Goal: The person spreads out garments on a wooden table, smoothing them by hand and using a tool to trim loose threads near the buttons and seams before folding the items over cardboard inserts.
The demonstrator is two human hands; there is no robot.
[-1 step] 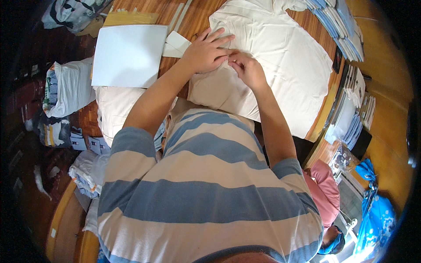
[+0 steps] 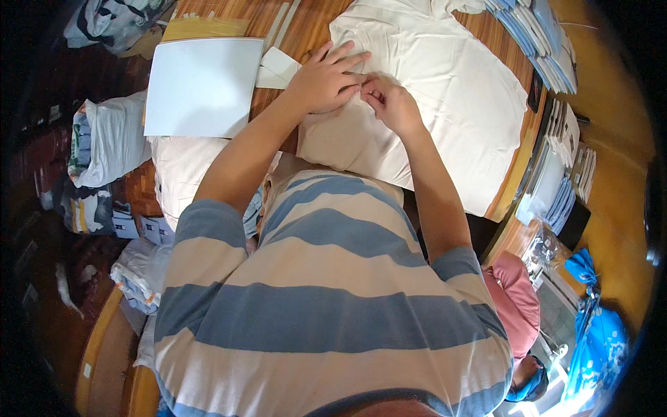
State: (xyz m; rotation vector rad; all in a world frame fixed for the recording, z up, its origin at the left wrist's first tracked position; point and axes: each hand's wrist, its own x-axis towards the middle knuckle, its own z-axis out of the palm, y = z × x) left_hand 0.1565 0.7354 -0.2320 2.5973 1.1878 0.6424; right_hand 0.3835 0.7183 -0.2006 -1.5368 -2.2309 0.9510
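A cream-coloured garment lies spread and wrinkled on the wooden table in front of me. My left hand rests palm down on its left part, fingers spread. Close beside it, almost touching its thumb, my right hand is closed in a pinch just above the cloth. Whatever is between its fingertips, if anything, is too small to make out. White card pieces lie just left of my left hand, and a large white board sits farther left.
Folded blue and white garments are stacked at the right table edge, with more piles nearer me. Stuffed white bags stand at the left. A person in pink is at lower right, near a blue bag.
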